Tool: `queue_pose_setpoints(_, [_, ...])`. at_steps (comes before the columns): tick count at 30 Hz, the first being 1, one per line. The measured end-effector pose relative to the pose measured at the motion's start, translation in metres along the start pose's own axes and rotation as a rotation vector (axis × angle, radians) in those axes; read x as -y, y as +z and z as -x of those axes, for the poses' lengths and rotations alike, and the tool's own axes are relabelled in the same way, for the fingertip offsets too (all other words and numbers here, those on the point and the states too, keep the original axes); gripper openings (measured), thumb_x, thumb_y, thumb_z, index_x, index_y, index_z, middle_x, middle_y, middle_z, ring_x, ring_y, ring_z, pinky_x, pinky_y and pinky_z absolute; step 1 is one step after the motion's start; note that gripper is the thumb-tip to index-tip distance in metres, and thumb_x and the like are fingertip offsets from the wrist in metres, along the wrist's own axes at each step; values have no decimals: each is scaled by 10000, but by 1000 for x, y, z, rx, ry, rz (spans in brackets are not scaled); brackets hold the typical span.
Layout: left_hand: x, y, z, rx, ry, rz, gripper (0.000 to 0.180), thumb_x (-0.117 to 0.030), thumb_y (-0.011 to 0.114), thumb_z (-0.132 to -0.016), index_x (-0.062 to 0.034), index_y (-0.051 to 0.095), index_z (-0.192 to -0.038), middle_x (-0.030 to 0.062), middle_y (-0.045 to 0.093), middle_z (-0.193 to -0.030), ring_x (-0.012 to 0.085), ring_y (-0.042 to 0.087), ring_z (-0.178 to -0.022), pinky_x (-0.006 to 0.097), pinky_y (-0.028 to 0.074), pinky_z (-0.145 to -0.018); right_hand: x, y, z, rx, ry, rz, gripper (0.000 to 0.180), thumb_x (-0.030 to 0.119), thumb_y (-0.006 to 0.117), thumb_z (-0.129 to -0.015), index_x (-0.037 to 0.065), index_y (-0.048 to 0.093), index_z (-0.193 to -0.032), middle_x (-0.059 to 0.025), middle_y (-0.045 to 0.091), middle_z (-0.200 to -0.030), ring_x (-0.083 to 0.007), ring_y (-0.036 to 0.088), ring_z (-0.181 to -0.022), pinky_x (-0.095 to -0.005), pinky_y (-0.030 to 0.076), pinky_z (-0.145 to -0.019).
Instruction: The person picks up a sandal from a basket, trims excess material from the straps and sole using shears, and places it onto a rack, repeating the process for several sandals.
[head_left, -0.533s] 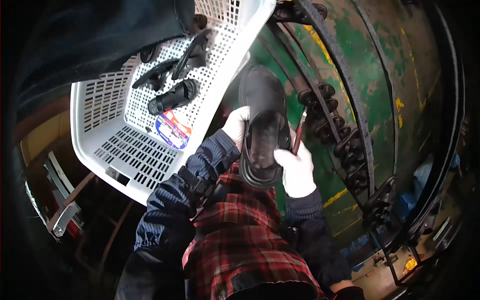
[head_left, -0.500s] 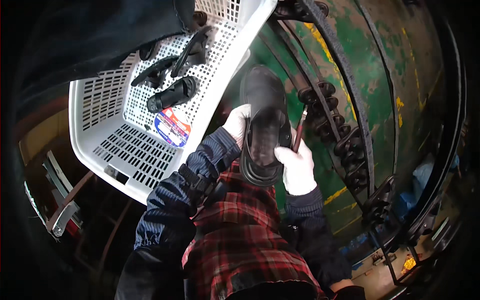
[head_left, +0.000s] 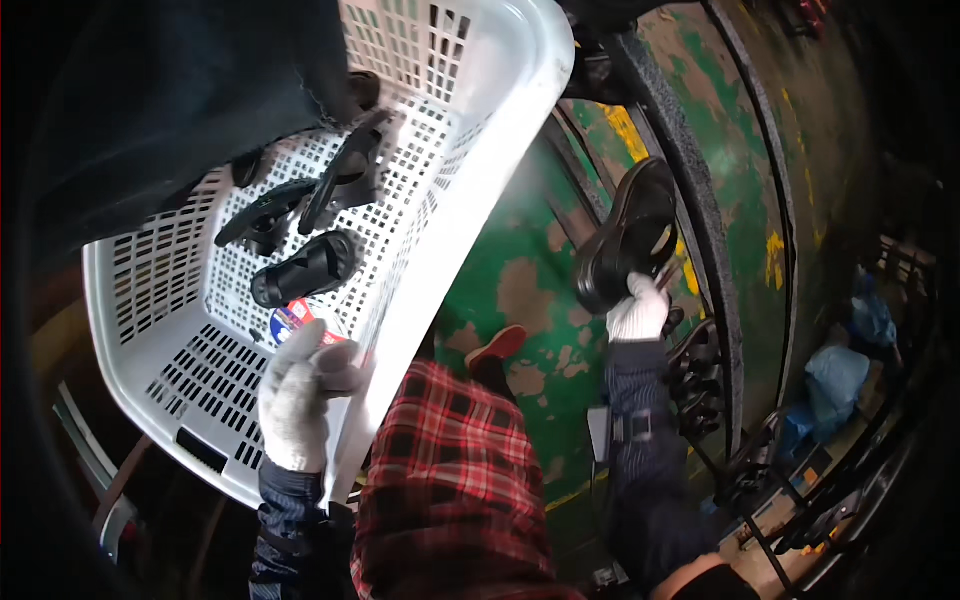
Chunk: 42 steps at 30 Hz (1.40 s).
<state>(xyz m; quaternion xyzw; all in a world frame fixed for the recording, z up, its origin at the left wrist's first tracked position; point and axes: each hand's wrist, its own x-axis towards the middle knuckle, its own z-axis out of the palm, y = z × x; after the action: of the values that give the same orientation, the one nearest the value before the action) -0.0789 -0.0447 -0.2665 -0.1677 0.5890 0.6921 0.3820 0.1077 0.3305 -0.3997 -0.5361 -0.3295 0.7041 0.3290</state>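
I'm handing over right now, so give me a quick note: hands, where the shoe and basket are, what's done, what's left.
Left hand: gloved, gripping the rim of the white basket, which is tilted up beside the person.
Right hand: gloved, holding a black shoe up over the green floor.
In the basket: several black parts and a round sticker.
Done: shoe is lifted in hand.
Left: the shoe is not in the basket; it remains outside it.

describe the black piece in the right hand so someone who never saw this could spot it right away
Start at the big green, paint-chipped metal surface right of the white perforated basket. Against it, the gloved right hand holds up a black shoe sole. Unlike the black pieces inside the basket, it is raised outside it.
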Motion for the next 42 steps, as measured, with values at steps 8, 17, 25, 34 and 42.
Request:
queue_pose_setpoints(8, [114, -183, -125, -273, -15, -445, 793, 124, 564, -815, -36, 269, -1533, 177, 410, -1500, 219, 427, -1355, 358, 371, -1108, -45, 5, -177, -353, -247, 302, 345, -46, 568, -848, -12, 561, -1191, -112, 656, -1022, -267, 669, -852, -400, 574, -766])
queue_pose_setpoints(17, [112, -170, -238, -279, -400, -2147, 839, -157, 715, -735, -163, 365, -1498, 170, 285, -1565, 356, 435, -1340, 391, 401, -1110, -57, -10, -36, -65, -330, 40, 492, -4, 596, -882, -62, 492, -1359, -24, 563, -1013, -138, 552, -908, -304, 459, -867])
queue_pose_setpoints(25, [125, -258, -237, -408, -273, -413, 639, -169, 706, -803, -112, 500, -1405, 165, 466, -1456, 329, 558, -1219, 410, 467, -1043, -52, -32, 105, 24, 284, 79, 315, 89, 662, -862, -89, 644, -1120, -151, 681, -1052, -255, 667, -949, -363, 530, -883])
queue_pose_setpoints(34, [-20, -149, 2, -336, 350, -1133, 584, -386, 586, -931, -42, 499, -1395, 124, 608, -1313, 254, 630, -1117, 368, 509, -954, 6, -5, 187, 485, 424, 388, 507, -42, 589, -891, 8, 521, -1390, -32, 569, -1130, -124, 549, -993, -257, 447, -910])
queue_pose_setpoints(42, [14, -28, 148, -172, 476, -1291, 258, -223, 640, -868, -55, 551, -1042, 96, 580, -977, 250, 558, -816, 361, 468, -725, 12, -22, 196, 414, 411, 312, 529, -43, 576, -899, 37, 501, -1417, -69, 561, -1276, -161, 567, -1142, -308, 446, -1009])
